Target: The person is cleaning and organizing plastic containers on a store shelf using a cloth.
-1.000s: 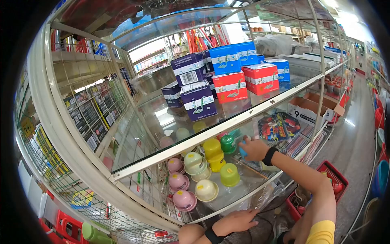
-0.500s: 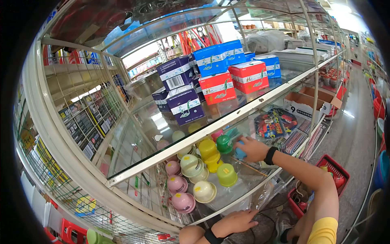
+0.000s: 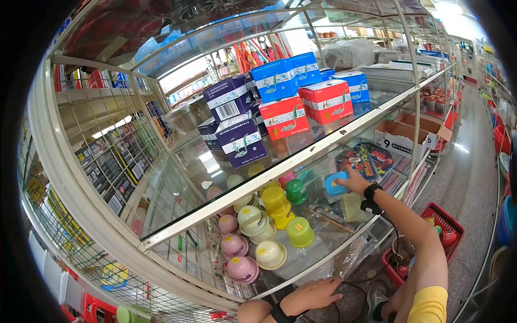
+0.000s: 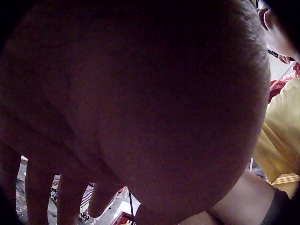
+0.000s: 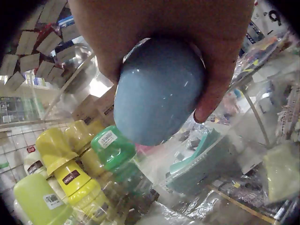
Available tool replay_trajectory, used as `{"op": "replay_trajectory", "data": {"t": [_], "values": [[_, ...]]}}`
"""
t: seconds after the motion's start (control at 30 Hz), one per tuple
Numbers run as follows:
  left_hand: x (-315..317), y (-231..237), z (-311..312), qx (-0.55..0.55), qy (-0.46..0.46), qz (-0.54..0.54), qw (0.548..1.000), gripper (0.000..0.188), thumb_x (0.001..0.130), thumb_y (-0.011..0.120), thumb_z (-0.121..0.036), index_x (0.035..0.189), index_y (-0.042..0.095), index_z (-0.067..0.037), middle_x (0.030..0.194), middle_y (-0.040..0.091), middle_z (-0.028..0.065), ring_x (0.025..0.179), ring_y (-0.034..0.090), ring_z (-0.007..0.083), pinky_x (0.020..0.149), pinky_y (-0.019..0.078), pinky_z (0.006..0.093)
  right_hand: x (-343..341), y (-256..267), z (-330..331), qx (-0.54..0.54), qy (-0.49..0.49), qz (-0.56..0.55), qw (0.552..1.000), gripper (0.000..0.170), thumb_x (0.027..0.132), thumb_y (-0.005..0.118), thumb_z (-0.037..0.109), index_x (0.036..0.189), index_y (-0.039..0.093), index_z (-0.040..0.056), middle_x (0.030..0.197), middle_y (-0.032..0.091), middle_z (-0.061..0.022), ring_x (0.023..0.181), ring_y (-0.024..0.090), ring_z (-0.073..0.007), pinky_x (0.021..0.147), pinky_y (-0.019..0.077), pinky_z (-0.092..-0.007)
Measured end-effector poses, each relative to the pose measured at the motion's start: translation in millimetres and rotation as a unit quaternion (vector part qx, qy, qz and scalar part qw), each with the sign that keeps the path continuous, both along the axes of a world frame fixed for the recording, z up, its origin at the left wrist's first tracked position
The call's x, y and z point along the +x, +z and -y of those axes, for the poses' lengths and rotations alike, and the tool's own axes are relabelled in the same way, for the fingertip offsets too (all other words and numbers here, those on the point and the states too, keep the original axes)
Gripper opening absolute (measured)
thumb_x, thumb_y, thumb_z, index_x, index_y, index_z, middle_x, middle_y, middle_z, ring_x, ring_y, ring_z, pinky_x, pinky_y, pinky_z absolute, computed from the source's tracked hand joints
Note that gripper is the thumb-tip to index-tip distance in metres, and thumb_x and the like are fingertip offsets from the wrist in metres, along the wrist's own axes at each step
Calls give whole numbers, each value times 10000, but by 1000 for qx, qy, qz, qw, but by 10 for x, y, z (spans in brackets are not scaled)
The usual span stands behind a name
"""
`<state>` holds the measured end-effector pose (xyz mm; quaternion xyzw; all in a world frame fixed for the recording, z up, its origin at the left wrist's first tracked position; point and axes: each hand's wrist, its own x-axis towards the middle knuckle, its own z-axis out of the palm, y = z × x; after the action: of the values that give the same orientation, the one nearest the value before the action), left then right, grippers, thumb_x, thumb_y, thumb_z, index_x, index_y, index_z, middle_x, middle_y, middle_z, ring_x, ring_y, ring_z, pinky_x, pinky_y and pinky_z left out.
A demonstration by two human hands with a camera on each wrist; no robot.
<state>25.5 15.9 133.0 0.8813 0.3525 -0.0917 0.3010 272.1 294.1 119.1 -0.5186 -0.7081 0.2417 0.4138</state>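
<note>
My right hand grips a light-blue plastic cup over the lower glass shelf. In the right wrist view the cup's smooth rounded surface faces the camera, with fingers and thumb round its sides. Left of it stand a green cup, stacked yellow cups and a lime cup. Farther left are cream cups and pink cups, upside down. Low by the shelf's front edge, my left hand extends its fingers near my knee and holds nothing.
Purple boxes, red boxes and blue boxes stand on the glass shelf above. A white-painted metal edge runs over the cups. A red basket sits on the floor to the right, beside the aisle.
My right hand has moved right with the blue cup, away from the green cup, and more of the blue cup shows. My left hand has stayed in place.
</note>
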Motion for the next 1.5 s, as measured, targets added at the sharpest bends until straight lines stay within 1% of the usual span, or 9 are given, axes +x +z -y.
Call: {"op": "replay_trajectory", "data": {"t": [0.27, 0.53, 0.8, 0.93, 1.0, 1.1, 1.23, 1.4, 1.5], "values": [[1, -21, 18, 14, 1, 1, 1000, 555, 953, 476, -389, 1375, 369, -43, 1113, 579, 227, 1004, 578, 407, 857, 473, 453, -21, 126, 80, -84, -27, -39, 995, 725, 826, 643, 501, 1273, 410, -20, 978, 614, -207, 666, 658, -245, 447, 515, -331], [-18, -39, 20, 32, -7, 7, 999, 550, 952, 479, -390, 1357, 382, -30, 1111, 578, 220, 995, 581, 405, 842, 478, 460, -241, 269, 47, 66, -26, 218, 973, 706, 783, 638, 547, 1218, 535, 1, 1065, 609, -265, 892, 649, -368, 787, 528, -440], [-52, -83, 35, 52, -3, 40, 998, 536, 953, 479, -382, 1335, 400, -14, 1112, 585, 227, 994, 586, 409, 843, 480, 459, -847, 288, 604, 333, 123, 492, 795, 543, 727, 701, 297, 1228, 531, 174, 1327, 476, -138, 961, 560, -444, 840, 498, -484], [-55, -44, 43, 60, -10, 35, 998, 537, 952, 481, -389, 1331, 408, -16, 1130, 587, 246, 997, 590, 415, 849, 484, 452, -703, 301, 518, 324, 138, 465, 813, 570, 747, 683, 323, 1259, 511, 138, 1310, 472, -190, 1023, 556, -450, 863, 491, -483], [-64, -12, 53, 67, -10, 30, 997, 538, 950, 485, -393, 1328, 412, -17, 1173, 574, 270, 996, 595, 416, 855, 487, 446, -594, 303, 396, 115, 9, 309, 944, 635, 758, 678, 382, 1291, 482, 98, 1283, 466, -252, 1080, 549, -454, 872, 486, -488], [-58, -54, 48, 72, -20, 34, 997, 545, 948, 487, -397, 1333, 408, -19, 1204, 557, 291, 998, 595, 424, 868, 488, 442, -482, 347, 251, -2, -49, 221, 974, 712, 760, 672, 442, 1321, 449, 64, 1265, 454, -303, 1109, 547, -450, 882, 479, -495], [-53, -75, 69, 64, -15, 26, 997, 549, 946, 490, -396, 1338, 406, -21, 1201, 558, 290, 995, 595, 428, 869, 489, 442, -563, 300, 327, 34, -58, 231, 971, 693, 738, 704, 417, 1304, 462, 99, 1270, 466, -262, 1037, 578, -453, 868, 483, -505], [-93, -103, 84, 114, -20, 71, 991, 521, 927, 516, -344, 1311, 423, -5, 1152, 580, 227, 939, 612, 419, 785, 516, 469, -753, 351, 635, 345, 186, 399, 829, 527, 717, 739, 300, 1173, 526, 144, 1245, 490, -177, 968, 596, -423, 839, 489, -514], [-77, -23, 85, 94, -14, 66, 993, 517, 927, 516, -345, 1303, 428, -2, 1153, 580, 223, 948, 608, 425, 788, 514, 471, -673, 375, 658, 296, 187, 367, 862, 489, 766, 702, 324, 1169, 518, 117, 1219, 487, -214, 964, 596, -441, 842, 492, -507]]}}
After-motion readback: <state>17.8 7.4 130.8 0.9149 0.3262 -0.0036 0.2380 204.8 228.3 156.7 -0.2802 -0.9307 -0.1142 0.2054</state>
